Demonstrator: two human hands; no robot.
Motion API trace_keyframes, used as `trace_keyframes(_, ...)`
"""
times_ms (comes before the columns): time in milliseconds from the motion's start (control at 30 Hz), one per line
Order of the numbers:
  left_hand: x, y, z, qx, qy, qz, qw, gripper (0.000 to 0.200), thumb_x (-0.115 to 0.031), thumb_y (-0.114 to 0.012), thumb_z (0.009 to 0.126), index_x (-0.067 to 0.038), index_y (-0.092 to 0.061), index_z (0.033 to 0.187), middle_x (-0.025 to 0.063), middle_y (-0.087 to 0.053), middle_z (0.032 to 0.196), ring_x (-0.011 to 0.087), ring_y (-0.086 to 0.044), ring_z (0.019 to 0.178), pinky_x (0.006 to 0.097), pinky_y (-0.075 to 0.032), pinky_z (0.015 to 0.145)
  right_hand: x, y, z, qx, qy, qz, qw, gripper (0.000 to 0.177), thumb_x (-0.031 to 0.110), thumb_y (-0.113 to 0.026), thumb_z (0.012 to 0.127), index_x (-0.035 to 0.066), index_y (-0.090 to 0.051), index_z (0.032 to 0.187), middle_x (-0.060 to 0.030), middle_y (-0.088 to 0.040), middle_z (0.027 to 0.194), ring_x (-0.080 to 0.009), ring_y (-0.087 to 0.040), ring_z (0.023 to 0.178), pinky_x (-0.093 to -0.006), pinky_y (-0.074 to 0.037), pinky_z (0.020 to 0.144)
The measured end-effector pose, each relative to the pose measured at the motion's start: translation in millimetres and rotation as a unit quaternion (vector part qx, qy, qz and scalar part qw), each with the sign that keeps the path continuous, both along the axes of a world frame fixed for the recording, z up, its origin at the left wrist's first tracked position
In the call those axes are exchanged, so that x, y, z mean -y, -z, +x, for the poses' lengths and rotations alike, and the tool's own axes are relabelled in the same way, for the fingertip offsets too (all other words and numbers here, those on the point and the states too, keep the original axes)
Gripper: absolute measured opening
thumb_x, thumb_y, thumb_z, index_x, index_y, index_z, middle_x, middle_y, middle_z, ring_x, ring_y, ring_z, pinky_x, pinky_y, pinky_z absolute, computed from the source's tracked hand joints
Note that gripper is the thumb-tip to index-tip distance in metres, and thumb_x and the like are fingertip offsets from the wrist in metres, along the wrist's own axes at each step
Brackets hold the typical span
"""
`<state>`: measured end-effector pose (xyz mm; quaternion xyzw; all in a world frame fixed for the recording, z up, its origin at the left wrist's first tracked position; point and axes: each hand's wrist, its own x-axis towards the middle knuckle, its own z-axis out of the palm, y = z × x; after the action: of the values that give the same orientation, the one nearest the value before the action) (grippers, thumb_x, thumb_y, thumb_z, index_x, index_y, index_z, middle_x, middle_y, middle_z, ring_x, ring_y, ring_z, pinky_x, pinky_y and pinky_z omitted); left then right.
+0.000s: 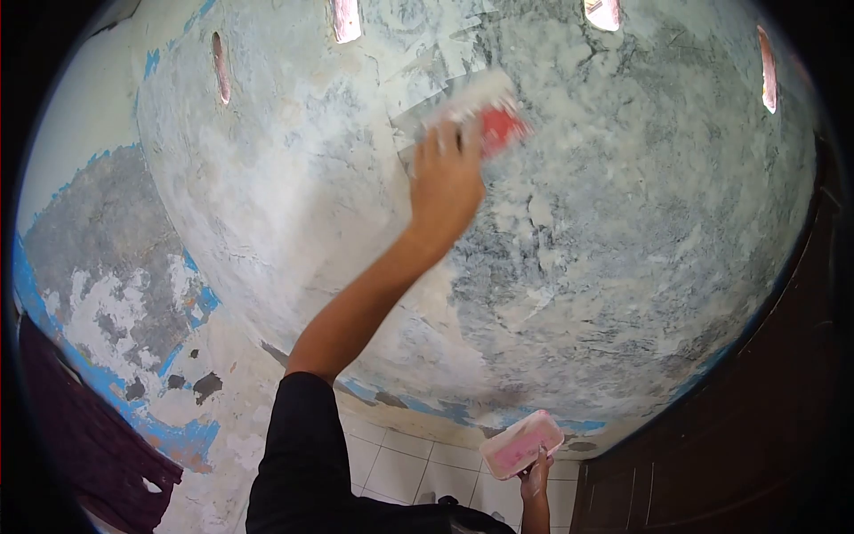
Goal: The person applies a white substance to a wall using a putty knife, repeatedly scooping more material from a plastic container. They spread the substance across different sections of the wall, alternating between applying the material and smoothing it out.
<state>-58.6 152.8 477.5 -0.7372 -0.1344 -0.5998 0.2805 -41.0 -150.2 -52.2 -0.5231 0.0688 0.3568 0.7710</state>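
My left hand [447,173] is raised against the patchy grey-white wall [374,205], its fingers wrapped round a plastering trowel [498,129]. Motion blurs the trowel; a red part and a pale, coated edge show beyond the fingers. Low on the right, my right hand [535,479] grips the near edge of a shallow rectangular tray [519,445], thumb over the rim. Pinkish-white paste coats the inside of the tray. Smeared white filler covers much of the wall left of the trowel, while darker grey streaks run below and to its right.
Narrow slots [347,20] pierce the wall near the top. At left, a side wall [89,214] has peeling blue paint, and a dark purple cloth [98,436] hangs there. Brown wooden panelling [712,436] stands at right. White floor tiles [396,472] lie below.
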Motion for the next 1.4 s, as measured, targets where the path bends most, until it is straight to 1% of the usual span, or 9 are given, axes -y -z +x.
trace_keyframes(200, 31.6, 90.6, -48.1, -0.076, 0.257, -0.089, 0.959, 0.047, 0.006, -0.062, 0.074, -0.005, -0.064, 0.119, 0.0142, -0.056, 0.102, 0.034, -0.059, 0.091, 0.0411, -0.05, 0.074, -0.6, -15.0, -7.4, 0.026, -0.034, 0.096, 0.994, 0.053, 0.053, -0.046, 0.1, 0.017, -0.041, 0.138, -0.0053, -0.056, 0.127, -0.0225, -0.062, 0.11, -0.0428, -0.056, 0.086)
trace_keyframes(267, 48.6, 133.1, -67.5, -0.061, 0.325, -0.245, 0.911, 0.033, 0.005, -0.063, 0.081, -0.003, -0.064, 0.113, 0.0144, -0.057, 0.089, 0.0336, -0.06, 0.078, 0.0384, -0.049, 0.066, -8.4, -44.9, -15.2, 0.046, -0.049, 0.168, 0.983, 0.058, 0.058, -0.045, 0.1, 0.016, -0.041, 0.141, -0.004, -0.055, 0.129, -0.0215, -0.06, 0.114, -0.0417, -0.055, 0.091)
trace_keyframes(400, 69.7, 262.2, -104.8, -0.072, 0.352, -0.506, 0.784, 0.012, -0.004, -0.063, 0.089, -0.001, -0.063, 0.101, 0.0155, -0.057, 0.071, 0.0279, -0.057, 0.06, 0.0371, -0.046, 0.059, -16.2, -23.7, -22.1, 0.07, -0.071, 0.186, 0.978, 0.073, 0.067, -0.043, 0.097, 0.015, -0.034, 0.148, -0.0048, -0.051, 0.136, -0.0217, -0.053, 0.125, -0.0425, -0.047, 0.104)
trace_keyframes(567, 120.2, 366.7, -151.6, -0.067, 0.273, -0.67, 0.687, 0.008, -0.008, -0.061, 0.092, -0.001, -0.063, 0.095, 0.0159, -0.062, 0.077, 0.0295, -0.061, 0.066, 0.0387, -0.047, 0.062, -34.9, -32.5, -29.7, 0.06, -0.117, 0.18, 0.975, 0.091, 0.073, -0.047, 0.092, 0.011, -0.024, 0.154, -0.0071, -0.042, 0.147, -0.0228, -0.044, 0.135, -0.0425, -0.039, 0.112)
trace_keyframes(667, 137.9, 372.7, -177.2, -0.085, 0.259, -0.693, 0.668, 0.01, -0.009, -0.06, 0.092, -0.001, -0.064, 0.096, 0.0175, -0.062, 0.082, 0.0349, -0.062, 0.071, 0.0413, -0.048, 0.065, -38.8, -30.9, -42.9, 0.243, -0.129, 0.206, 0.939, 0.087, 0.07, -0.044, 0.095, 0.008, -0.024, 0.153, -0.0082, -0.041, 0.148, -0.023, -0.044, 0.135, -0.0422, -0.039, 0.112)
trace_keyframes(767, 133.8, 366.9, -190.8, -0.186, 0.223, -0.676, 0.677, 0.012, -0.01, -0.06, 0.091, -0.001, -0.064, 0.098, 0.0186, -0.061, 0.085, 0.0398, -0.061, 0.076, 0.0451, -0.048, 0.067, -55.4, -69.6, -58.1, 0.127, -0.134, 0.152, 0.971, 0.066, 0.057, -0.037, 0.104, 0.012, -0.025, 0.149, -0.0094, -0.042, 0.142, -0.0209, -0.044, 0.133, -0.0393, -0.04, 0.11)
trace_keyframes(1000, 103.9, 360.2, -202.7, -0.197, 0.199, -0.69, 0.668, 0.013, -0.011, -0.06, 0.09, -0.003, -0.064, 0.099, 0.0189, -0.061, 0.086, 0.0414, -0.062, 0.075, 0.0482, -0.048, 0.066, -87.1, -44.5, -92.7, 0.016, -0.158, 0.128, 0.979, 0.05, 0.048, -0.031, 0.108, 0.013, -0.03, 0.145, -0.0086, -0.046, 0.135, -0.0209, -0.048, 0.127, -0.0394, -0.041, 0.109)
trace_keyframes(1233, 88.0, 368.1, -228.1, -0.161, 0.189, -0.736, 0.63, 0.013, -0.01, -0.06, 0.091, 0.0, -0.062, 0.099, 0.0223, -0.066, 0.088, 0.0437, -0.064, 0.078, 0.0481, -0.05, 0.068, -105.1, -59.2, -131.5, 0.086, -0.205, 0.123, 0.967, 0.093, 0.071, -0.035, 0.096, 0.003, -0.014, 0.156, -0.013, -0.039, 0.15, -0.0234, -0.041, 0.137, -0.0385, -0.036, 0.115)
trace_keyframes(1400, 73.7, 381.3, -247.2, -0.196, 0.112, -0.701, 0.677, 0.014, -0.011, -0.06, 0.091, -0.001, -0.062, 0.1, 0.023, -0.066, 0.084, 0.0448, -0.064, 0.076, 0.0506, -0.049, 0.066, -120.6, -17.3, -159.9, 0.158, -0.181, 0.104, 0.965, 0.072, 0.058, -0.025, 0.106, 0.008, -0.013, 0.157, -0.0113, -0.035, 0.152, -0.022, -0.038, 0.139, -0.0374, -0.034, 0.115)
